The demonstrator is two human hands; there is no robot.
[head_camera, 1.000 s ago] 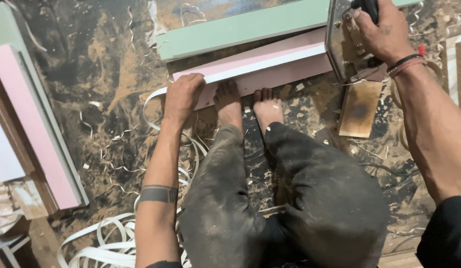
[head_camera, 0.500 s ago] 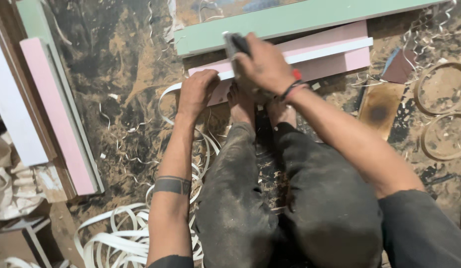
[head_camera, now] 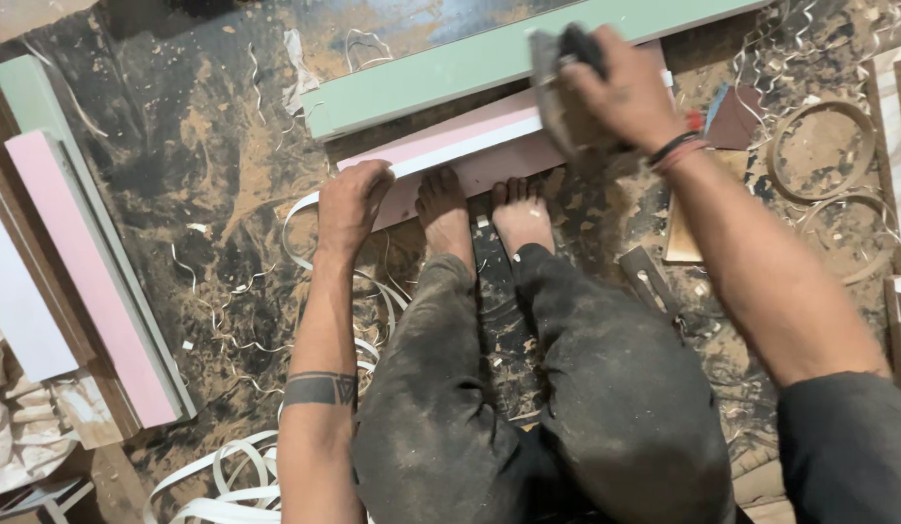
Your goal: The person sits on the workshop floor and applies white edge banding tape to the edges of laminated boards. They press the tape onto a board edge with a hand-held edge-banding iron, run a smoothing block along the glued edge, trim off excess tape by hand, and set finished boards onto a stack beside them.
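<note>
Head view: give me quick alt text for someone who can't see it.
Seen from above, a squatting person presses the left hand on the end of a pink laminated board on the floor, bare feet against its edge, while the right hand grips a block-shaped hand tool on its top edge. A green board lies behind, with curled shavings on the dusty floor.

This is a wood workshop. The dirty floor (head_camera: 208,194) is covered in sawdust and curly white shavings (head_camera: 227,475). Long pink and green painted boards (head_camera: 91,281) lie around, and a person sits working barefoot there.
</note>
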